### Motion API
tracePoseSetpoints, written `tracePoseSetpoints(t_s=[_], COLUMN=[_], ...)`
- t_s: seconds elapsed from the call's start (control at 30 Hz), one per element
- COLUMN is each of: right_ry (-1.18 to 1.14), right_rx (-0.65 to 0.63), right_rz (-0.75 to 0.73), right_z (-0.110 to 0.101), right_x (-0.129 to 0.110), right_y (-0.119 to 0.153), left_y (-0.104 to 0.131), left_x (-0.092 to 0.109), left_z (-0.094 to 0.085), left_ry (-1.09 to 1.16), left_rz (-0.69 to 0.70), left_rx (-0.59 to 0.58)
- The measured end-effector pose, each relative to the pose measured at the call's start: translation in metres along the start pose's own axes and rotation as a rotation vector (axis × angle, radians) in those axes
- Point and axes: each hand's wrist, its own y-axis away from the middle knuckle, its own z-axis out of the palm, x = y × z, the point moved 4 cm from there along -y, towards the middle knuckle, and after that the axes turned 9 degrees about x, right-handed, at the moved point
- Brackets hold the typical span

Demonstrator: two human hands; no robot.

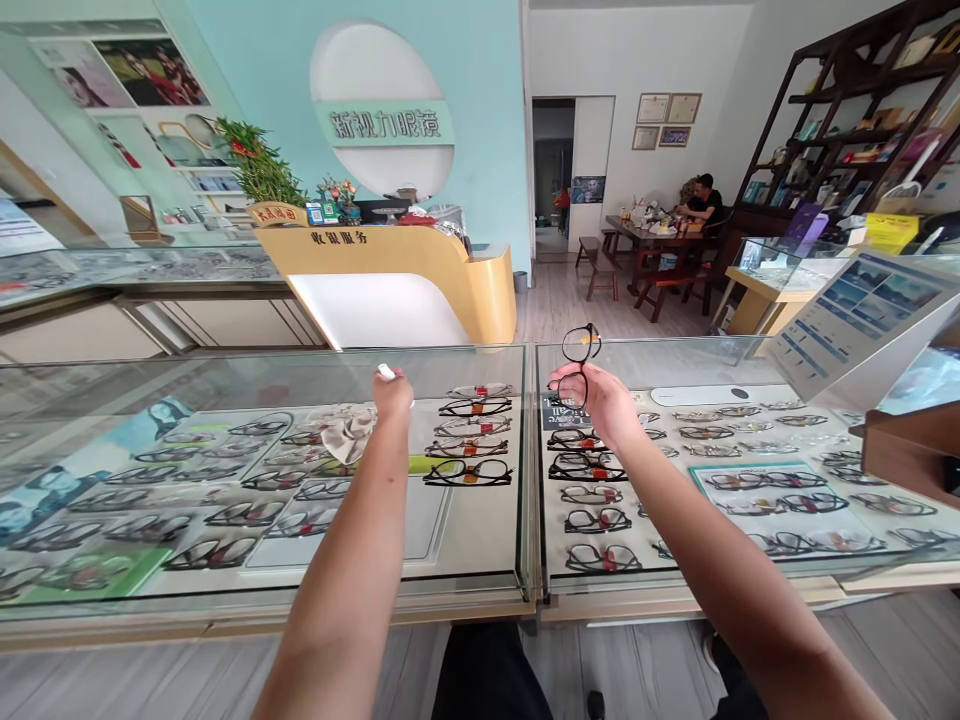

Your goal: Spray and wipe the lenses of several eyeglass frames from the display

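Observation:
My right hand point(606, 400) grips a pair of black-framed eyeglasses point(582, 366) above the glass counter, turned so that one lens is over the other. An orange sticker shows on the upper lens. Over the counter to the left, my left hand point(393, 394) is closed round a small white object point(385, 371); only its ends stick out, so I cannot tell its kind. A crumpled beige cloth point(348, 436) lies on the glass just left of my left forearm. Rows of eyeglasses point(469, 472) sit inside the case under both hands.
Two glass display cases point(534, 480) meet between my arms. A white printed display board point(862, 320) and a brown box point(915, 452) stand at the right. Beyond the counter is a wooden cashier desk point(487, 295). A person point(703, 200) sits at a table far back.

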Motion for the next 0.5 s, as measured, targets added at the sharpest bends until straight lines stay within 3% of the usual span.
tracePoseSetpoints(t_s=[0.5], right_ry=[0.037], right_rx=[0.012], right_rz=[0.028], right_z=[-0.0047], right_x=[0.0035], right_y=[0.0017], left_y=[0.0101], left_x=[0.0027], left_z=[0.0012], left_ry=[0.071], left_rz=[-0.008], left_rx=[-0.030])
